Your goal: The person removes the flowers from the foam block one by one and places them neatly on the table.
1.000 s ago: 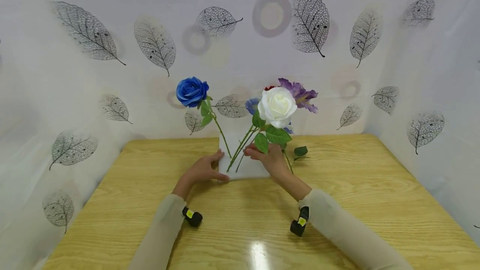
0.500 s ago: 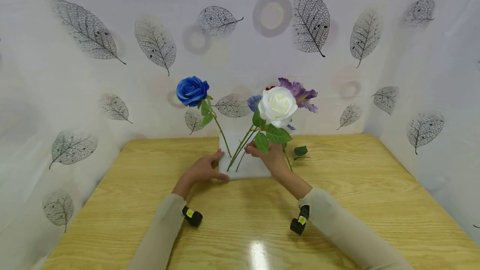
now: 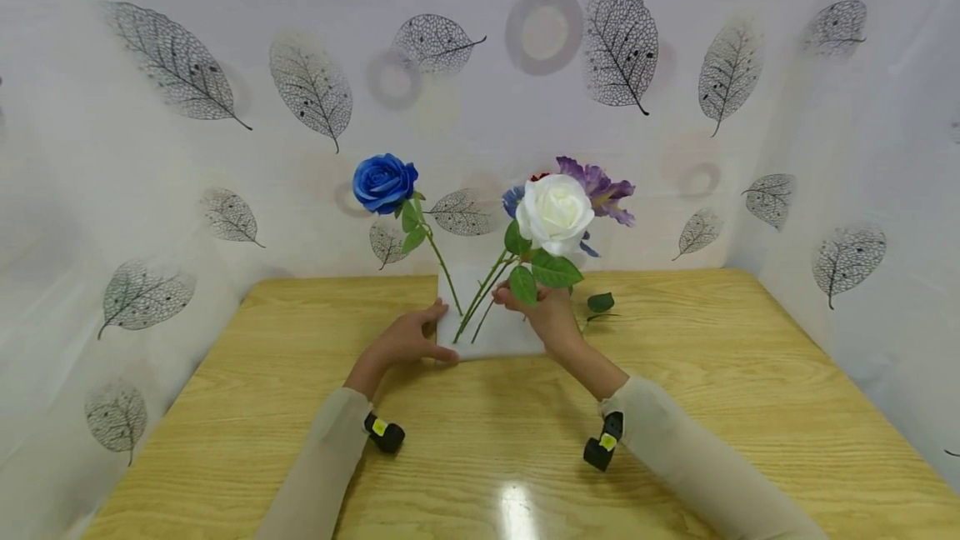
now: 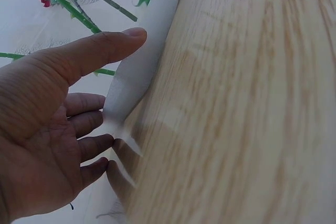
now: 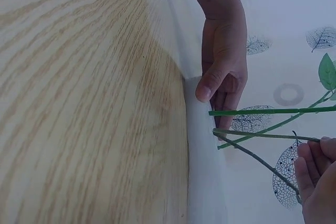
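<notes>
- Fingers (image 3: 504, 297) of the right hand (image 3: 547, 317) pinch a thin stem (image 3: 483, 322) above the white block (image 3: 510, 344), at about 1 o'clock from the stem's foot; green leaves (image 3: 557, 270) hide which bloom it bears.
- From 9 o'clock, the left hand (image 3: 408, 338) braces the block's near corner, its fingers nearly straight and touching the side, its thumb (image 4: 121, 41) spread wide at the front edge; it curls round nothing.
- Over the past 1 second, the right hand slides slightly toward 3 o'clock, and the blue-violet flower (image 3: 512, 200) behind the white rose (image 3: 557, 213) shifts the same way.
- Judged from that, the pinched stem likely belongs to that flower, its lean being worked while the block stays put.
- Unmoved at 11 o'clock stands the blue rose (image 3: 384, 183), its stem meeting the block; the white rose rises at 1 o'clock.
- At least 3 stem feet show on the block, so several blooms seem already planted, at a slant.
</notes>
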A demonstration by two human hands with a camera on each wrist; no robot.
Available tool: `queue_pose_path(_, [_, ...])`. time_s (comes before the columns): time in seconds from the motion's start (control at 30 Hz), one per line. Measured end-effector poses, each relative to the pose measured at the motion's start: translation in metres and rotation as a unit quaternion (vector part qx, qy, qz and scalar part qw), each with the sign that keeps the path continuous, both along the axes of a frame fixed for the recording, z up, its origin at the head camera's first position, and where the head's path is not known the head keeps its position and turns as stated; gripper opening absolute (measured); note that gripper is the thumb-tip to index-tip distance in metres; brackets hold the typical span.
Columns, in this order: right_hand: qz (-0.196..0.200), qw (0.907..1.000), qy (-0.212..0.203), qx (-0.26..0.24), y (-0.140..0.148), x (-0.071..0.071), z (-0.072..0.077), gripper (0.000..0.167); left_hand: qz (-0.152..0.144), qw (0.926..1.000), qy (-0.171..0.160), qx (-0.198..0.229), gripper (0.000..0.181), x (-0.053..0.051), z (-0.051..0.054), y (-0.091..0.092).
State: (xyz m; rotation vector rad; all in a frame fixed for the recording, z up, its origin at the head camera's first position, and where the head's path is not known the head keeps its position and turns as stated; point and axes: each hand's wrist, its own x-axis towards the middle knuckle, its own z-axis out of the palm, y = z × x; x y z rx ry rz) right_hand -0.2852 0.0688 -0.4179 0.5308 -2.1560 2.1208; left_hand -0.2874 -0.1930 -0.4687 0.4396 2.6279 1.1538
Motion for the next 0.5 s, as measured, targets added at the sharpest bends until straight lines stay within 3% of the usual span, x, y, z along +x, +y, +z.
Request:
queue_pose_path(0.2, [-0.001,0.9998,0.016,-0.008,0.003,0.002,0.003,0.031,0.002,1.0000,-0.002,-0.003,0.107,0.001,0.001,0.001])
queue_pose_path(0.5, [-0.014,0.9991,-0.024,-0.033,0.013,0.008,0.014,0.045,0.000,1.0000,0.001,-0.008,0.108,0.002,0.001,0.001])
